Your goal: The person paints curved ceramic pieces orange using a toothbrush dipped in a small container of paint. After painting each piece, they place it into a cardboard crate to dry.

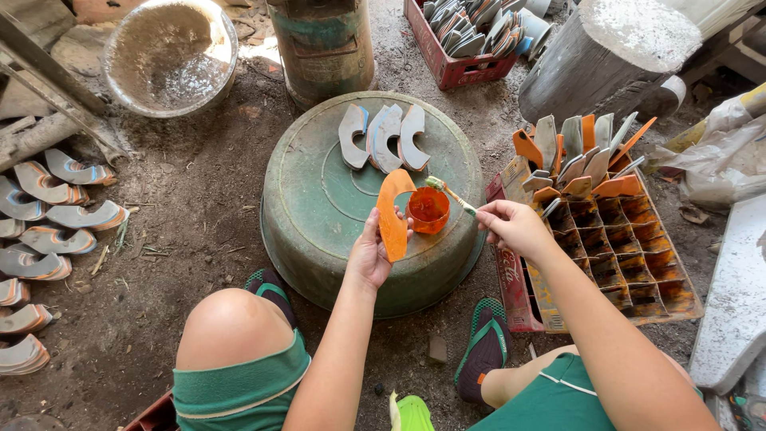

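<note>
From the head view, we gripped an orange-coated curved piece (pixel 391 215) in our left hand (pixel 369 255), fingers closed round its lower end, above the near edge of the upturned green basin (pixel 319 207). Our right hand (pixel 515 227) pinched a brush (pixel 448 191), its tip over the small orange cup (pixel 428 209). Three grey curved pieces (pixel 383 137) lay at the basin's far edge.

Counts: 3 grey curved sole-shaped pcs (pixel 383 137) on the overturned green metal basin (pixel 319 215), centre frame. 1 orange-coated curved pc (pixel 392 214), 1 small orange paint cup (pixel 428 209), 1 thin brush (pixel 448 192). 2 divided crates: yellow-orange (pixel 630 247) at right, red (pixel 459 68) at top. Approx. 10 curved pcs on ground (pixel 48 231), left edge. 1 round metal bowl (pixel 170 54), upper left.
</note>
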